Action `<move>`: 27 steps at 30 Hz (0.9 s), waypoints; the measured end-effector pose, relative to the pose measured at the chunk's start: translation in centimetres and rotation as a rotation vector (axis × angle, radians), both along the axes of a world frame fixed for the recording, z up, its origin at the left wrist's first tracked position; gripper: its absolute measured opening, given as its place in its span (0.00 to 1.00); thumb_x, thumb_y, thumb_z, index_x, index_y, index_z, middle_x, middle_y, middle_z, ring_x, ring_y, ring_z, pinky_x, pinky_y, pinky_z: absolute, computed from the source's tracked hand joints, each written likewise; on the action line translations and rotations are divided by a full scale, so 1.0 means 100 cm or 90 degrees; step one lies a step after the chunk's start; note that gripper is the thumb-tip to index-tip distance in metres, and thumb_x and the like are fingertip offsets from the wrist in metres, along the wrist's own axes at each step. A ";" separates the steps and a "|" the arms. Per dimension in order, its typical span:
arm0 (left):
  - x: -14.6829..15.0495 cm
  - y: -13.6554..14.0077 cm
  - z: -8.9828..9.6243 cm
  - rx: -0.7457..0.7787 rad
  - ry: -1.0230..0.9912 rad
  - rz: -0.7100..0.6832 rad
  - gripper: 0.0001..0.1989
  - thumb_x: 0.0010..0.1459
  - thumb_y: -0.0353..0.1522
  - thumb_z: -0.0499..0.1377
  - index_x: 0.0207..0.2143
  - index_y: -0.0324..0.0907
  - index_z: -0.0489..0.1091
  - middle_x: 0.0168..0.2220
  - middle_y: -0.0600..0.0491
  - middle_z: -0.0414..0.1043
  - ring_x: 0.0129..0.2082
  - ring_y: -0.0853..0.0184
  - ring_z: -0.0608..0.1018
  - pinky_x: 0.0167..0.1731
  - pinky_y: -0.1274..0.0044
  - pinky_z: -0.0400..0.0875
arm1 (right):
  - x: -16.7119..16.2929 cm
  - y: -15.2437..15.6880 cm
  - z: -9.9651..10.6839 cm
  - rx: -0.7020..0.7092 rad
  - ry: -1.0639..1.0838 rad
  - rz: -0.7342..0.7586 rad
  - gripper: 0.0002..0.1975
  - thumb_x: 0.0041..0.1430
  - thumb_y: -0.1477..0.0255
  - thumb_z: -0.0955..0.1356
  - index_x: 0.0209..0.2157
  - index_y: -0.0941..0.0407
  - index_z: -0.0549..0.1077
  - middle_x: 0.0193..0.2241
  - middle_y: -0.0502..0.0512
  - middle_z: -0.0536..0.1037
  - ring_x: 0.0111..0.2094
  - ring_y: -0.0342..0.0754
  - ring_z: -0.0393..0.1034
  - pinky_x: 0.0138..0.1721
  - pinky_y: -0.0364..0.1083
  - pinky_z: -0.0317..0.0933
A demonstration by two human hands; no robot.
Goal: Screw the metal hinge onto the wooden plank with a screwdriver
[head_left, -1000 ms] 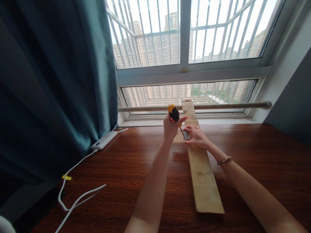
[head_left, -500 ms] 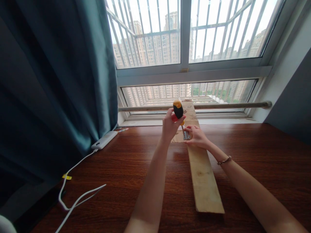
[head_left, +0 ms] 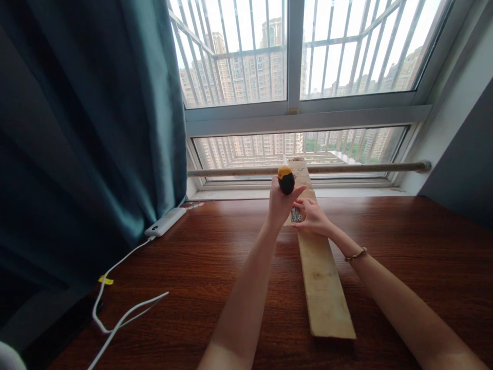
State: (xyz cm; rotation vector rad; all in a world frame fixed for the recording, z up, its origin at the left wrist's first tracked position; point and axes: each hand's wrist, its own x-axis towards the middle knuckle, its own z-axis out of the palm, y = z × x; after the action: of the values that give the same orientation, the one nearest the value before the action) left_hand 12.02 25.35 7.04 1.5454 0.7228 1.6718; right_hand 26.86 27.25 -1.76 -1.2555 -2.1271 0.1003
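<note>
My left hand (head_left: 278,205) is wrapped around a screwdriver (head_left: 286,181) with a black and yellow handle, its butt end towards me. The shaft and tip are hidden behind the hand. Below it, a small silver metal plate (head_left: 296,215), perhaps a hinge, lies on a long wooden board (head_left: 325,280). My right hand (head_left: 311,217) reaches in from the right, thumb and fingers closed about the plate's near and far ends. A second wooden piece (head_left: 287,222) shows just left of the plate, mostly covered by my left hand.
The dark brown wooden table (head_left: 185,288) carries the boards. On the left, a white power strip or adapter (head_left: 166,222) with a white cable (head_left: 127,313) lies beside a blue curtain (head_left: 154,128). A metal rail (head_left: 365,167) runs before the window at the back.
My left hand and the screwdriver have shifted right and slightly nearer, the handle now pointing more at me and its shaft hidden. My right hand and the long board have stayed put.
</note>
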 end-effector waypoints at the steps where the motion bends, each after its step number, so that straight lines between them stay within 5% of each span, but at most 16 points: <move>1: 0.000 0.000 0.000 0.006 0.002 0.005 0.19 0.40 0.40 0.66 0.26 0.40 0.60 0.22 0.59 0.62 0.19 0.75 0.66 0.21 0.80 0.61 | 0.000 0.000 0.000 0.002 0.000 -0.001 0.32 0.36 0.61 0.74 0.46 0.55 0.68 0.46 0.57 0.69 0.48 0.56 0.61 0.50 0.54 0.57; 7: -0.004 0.007 -0.003 0.095 0.037 0.114 0.21 0.33 0.38 0.69 0.28 0.41 0.65 0.27 0.57 0.64 0.28 0.72 0.69 0.27 0.80 0.64 | -0.001 -0.002 0.000 0.001 0.023 0.005 0.30 0.37 0.62 0.74 0.45 0.55 0.68 0.44 0.56 0.70 0.46 0.54 0.62 0.49 0.54 0.58; 14: -0.014 0.011 -0.003 0.068 0.099 0.122 0.17 0.37 0.37 0.68 0.30 0.40 0.69 0.27 0.54 0.71 0.29 0.69 0.73 0.31 0.78 0.67 | -0.002 -0.003 0.001 -0.003 0.025 -0.011 0.30 0.36 0.64 0.74 0.44 0.56 0.67 0.45 0.57 0.70 0.47 0.54 0.61 0.48 0.53 0.59; 17: -0.021 0.008 0.000 0.055 0.091 0.039 0.22 0.41 0.36 0.66 0.40 0.41 0.67 0.31 0.52 0.73 0.32 0.66 0.75 0.32 0.76 0.70 | -0.002 -0.003 0.002 0.007 0.016 -0.009 0.29 0.36 0.64 0.74 0.43 0.56 0.67 0.45 0.56 0.70 0.46 0.54 0.61 0.47 0.52 0.59; 21: -0.026 0.004 0.005 0.079 0.068 -0.124 0.36 0.49 0.34 0.62 0.58 0.48 0.49 0.42 0.48 0.71 0.36 0.64 0.76 0.36 0.73 0.71 | -0.003 -0.003 0.002 0.013 0.011 -0.011 0.29 0.36 0.63 0.74 0.43 0.55 0.67 0.43 0.55 0.70 0.45 0.54 0.62 0.47 0.52 0.59; 27: -0.021 -0.005 0.007 0.164 0.121 -0.219 0.35 0.55 0.34 0.56 0.60 0.53 0.41 0.49 0.45 0.64 0.40 0.64 0.75 0.38 0.73 0.71 | -0.002 -0.002 0.000 -0.004 0.018 -0.014 0.31 0.36 0.62 0.74 0.44 0.57 0.68 0.45 0.57 0.70 0.46 0.55 0.61 0.49 0.53 0.58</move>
State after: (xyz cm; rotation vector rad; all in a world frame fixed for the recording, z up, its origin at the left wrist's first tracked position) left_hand 9.96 24.87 7.75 1.9056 0.3166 1.4136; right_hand 26.70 27.04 -1.75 -1.2729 -2.0903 0.1149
